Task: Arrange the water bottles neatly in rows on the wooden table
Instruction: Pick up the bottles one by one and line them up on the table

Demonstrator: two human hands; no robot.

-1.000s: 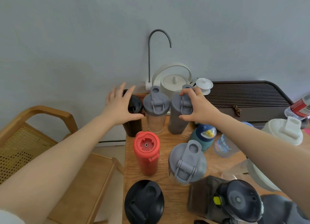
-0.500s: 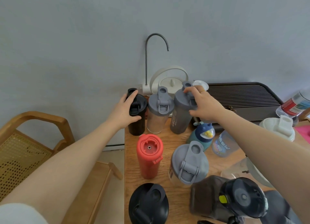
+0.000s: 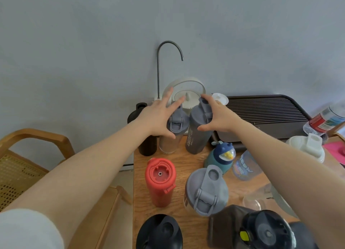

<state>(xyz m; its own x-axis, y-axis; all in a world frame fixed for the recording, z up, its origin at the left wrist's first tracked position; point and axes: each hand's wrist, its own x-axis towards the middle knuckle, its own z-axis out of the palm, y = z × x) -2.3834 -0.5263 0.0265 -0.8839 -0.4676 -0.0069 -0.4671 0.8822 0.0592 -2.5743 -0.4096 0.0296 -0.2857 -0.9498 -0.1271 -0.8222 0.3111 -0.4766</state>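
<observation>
Both hands, left (image 3: 158, 114) and right (image 3: 220, 116), are hovering spread wide, seemingly holding nothing, over the oak-grained wooden worktop (image 3: 179, 163) standing against a pale grey wall (image 3: 93, 43).

I see 3 bottles in back row on table (image 3: 179, 163): black bottle (image 3: 147, 146) left, clear shaker (image 3: 170, 142) mid, grey shaker (image 3: 197, 136) right. Kettle (image 3: 186, 99) behind them. Red bottle (image 3: 160, 181) in front, big shaker (image 3: 206, 191) to its right. Tray (image 3: 265, 114) right of back row.

wooden table (image 3: 188, 161), bottles (image 3: 161, 181) standing, tray (image 3: 265, 110)
</observation>
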